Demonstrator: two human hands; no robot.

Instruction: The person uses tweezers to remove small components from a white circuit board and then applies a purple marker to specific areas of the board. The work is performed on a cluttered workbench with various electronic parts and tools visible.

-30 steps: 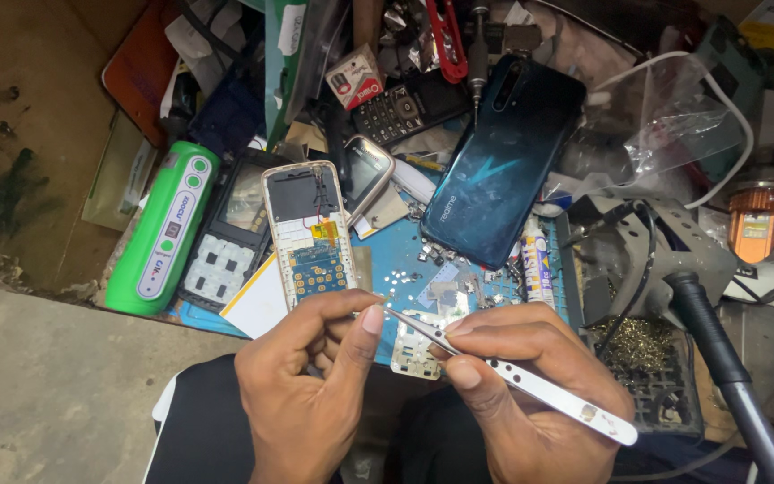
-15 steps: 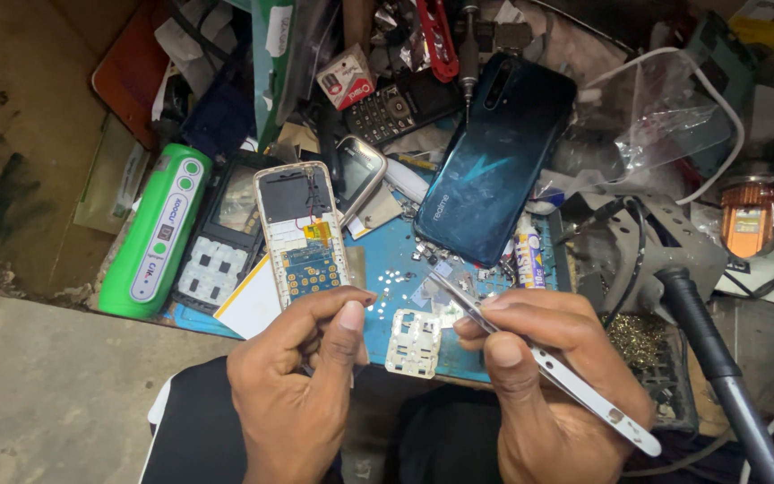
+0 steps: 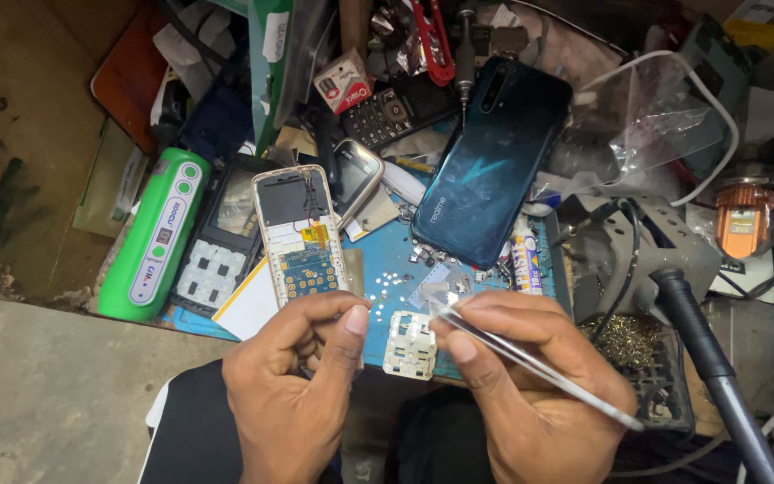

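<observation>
Your right hand (image 3: 539,394) pinches one pair of tweezers (image 3: 530,358); your left hand (image 3: 293,394), fingers curled and holding nothing visible, rests beside one keypad (image 3: 409,345). One stripped phone (image 3: 299,235) lies above.

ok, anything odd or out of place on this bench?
Yes: the opened keypad phone lies with its circuit board bare, its white keypad piece loose beside the tweezers, and small metal bits lie scattered across the blue mat.

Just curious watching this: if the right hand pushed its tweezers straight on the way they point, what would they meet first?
Probably the small clear plastic piece on the blue mat, just ahead of the tweezers held by the right hand; depth is unclear.
</observation>
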